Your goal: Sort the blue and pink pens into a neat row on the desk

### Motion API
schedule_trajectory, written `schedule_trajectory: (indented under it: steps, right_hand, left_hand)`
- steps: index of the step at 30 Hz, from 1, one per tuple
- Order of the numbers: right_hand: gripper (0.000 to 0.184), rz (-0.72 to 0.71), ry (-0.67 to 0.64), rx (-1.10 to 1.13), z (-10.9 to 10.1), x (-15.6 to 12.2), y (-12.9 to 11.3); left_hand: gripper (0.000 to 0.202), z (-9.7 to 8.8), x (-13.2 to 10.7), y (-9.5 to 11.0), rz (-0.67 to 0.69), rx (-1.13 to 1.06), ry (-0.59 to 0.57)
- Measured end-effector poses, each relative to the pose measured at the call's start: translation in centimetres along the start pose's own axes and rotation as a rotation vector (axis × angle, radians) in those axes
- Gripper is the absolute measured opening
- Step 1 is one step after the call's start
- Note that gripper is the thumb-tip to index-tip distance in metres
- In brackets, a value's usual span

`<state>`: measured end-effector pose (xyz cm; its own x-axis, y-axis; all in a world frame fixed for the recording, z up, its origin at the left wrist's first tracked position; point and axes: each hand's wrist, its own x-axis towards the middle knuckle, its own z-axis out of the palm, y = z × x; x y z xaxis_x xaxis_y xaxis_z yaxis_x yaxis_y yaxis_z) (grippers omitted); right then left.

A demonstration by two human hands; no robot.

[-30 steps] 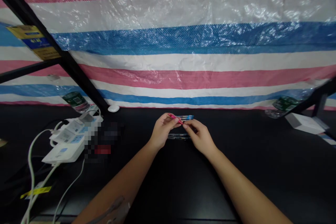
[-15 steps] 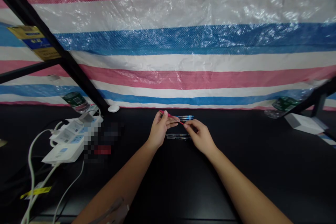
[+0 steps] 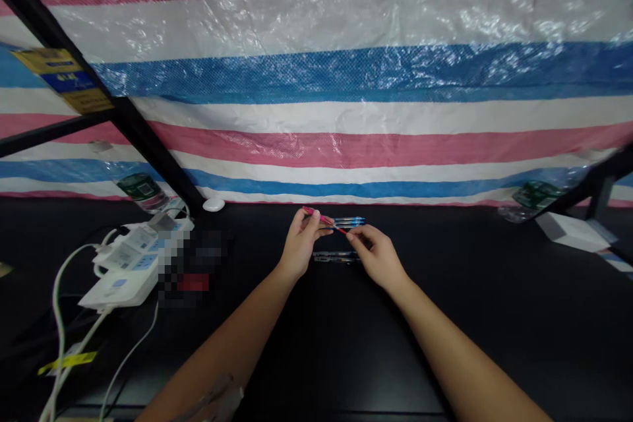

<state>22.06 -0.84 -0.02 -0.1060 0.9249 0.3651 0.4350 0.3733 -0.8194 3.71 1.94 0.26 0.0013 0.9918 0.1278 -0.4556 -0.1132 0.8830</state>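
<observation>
So I've got a slim pink-red pen (image 3: pixel 325 218) up between my two hands, slanting from upper left down to lower right. My left hand (image 3: pixel 297 247) has the upper end, fingers curled round it with the thumb pressed on top. My right hand (image 3: pixel 380 256) has the lower red end pinched between thumb and fingertip. So both sets of fingers are gripping the same pen, and there's a paler bit showing in the middle. Can't tell if it's all one piece there, too small to make out.

Just past the pen, a few blue-ended pens (image 3: pixel 352 221) lie side by side on the black desk (image 3: pixel 336 349). A couple of dark, clear-looking pens (image 3: pixel 330 257) lie nearer to me, in the gap between my hands, with their right ends tucked behind my right hand.

Rest of my setup: white power strip (image 3: pixel 123 277) loaded with plugs off to the left, a small white oval thing (image 3: pixel 213 204) at the back edge, one green-labelled bottle (image 3: pixel 143 190) back left and another bottle (image 3: pixel 539 194) back right, with a white box (image 3: pixel 573 232) beside that one. Striped plastic sheet (image 3: pixel 346 148) behind everything.
</observation>
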Motion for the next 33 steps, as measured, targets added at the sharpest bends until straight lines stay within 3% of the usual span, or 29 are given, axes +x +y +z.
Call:
schedule_trajectory:
  steps: [7,24,33]
  right_hand:
    - [0.02,0.007,-0.005,-0.006,0.0,0.1,-0.2]
    - [0.023,-0.014,0.004,-0.021,-0.2,0.0,-0.5]
    - [0.024,-0.11,-0.031,0.056,-0.3,0.0,-1.3]
  left_hand:
    - [0.035,-0.2,0.2,-0.1,-0.02,0.055,0.041]
    - [0.039,-0.1,0.0,0.0,-0.039,0.076,0.001]
    - [0.032,0.5,-0.8,0.0,-0.081,0.132,-0.133]
